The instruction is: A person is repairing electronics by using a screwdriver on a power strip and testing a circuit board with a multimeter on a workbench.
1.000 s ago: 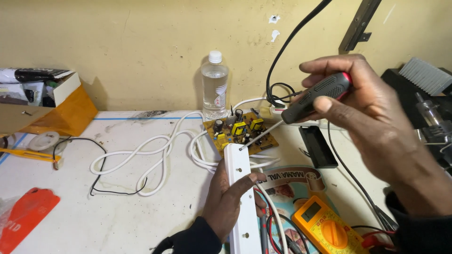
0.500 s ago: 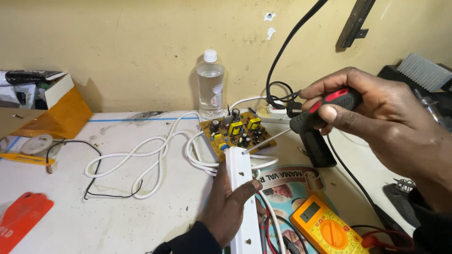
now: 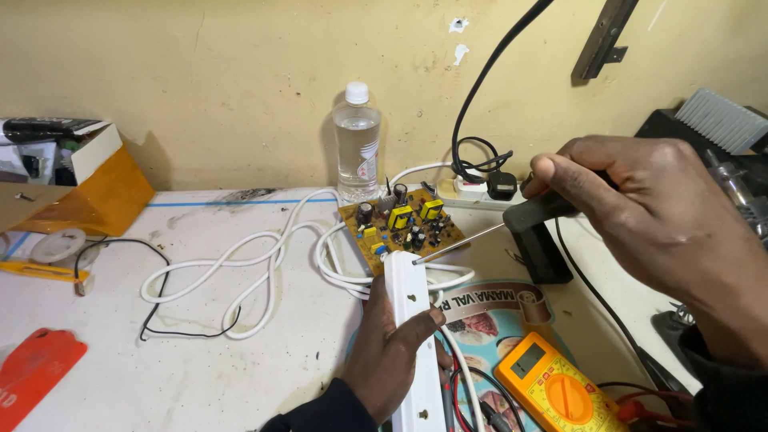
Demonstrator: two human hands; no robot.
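Observation:
My left hand (image 3: 392, 360) grips a white power strip (image 3: 412, 320) that lies lengthwise on the white table (image 3: 200, 352). My right hand (image 3: 640, 208) holds a black-handled screwdriver (image 3: 512, 224) whose metal tip touches the strip's far end. Just beyond the strip lies a brown circuit board (image 3: 400, 224) with yellow and black parts. The strip's white cable (image 3: 264, 264) loops across the table to the left.
A clear water bottle (image 3: 357, 144) stands against the yellow wall. A yellow multimeter (image 3: 552, 384) with red leads lies at the lower right, a black block (image 3: 544, 248) beside it. An orange cardboard box (image 3: 88, 192) sits at left, an orange plastic piece (image 3: 36, 372) at lower left.
My right hand has lowered and moved right, bringing the screwdriver tip down to the far end of the strip. My left hand keeps its hold on the strip.

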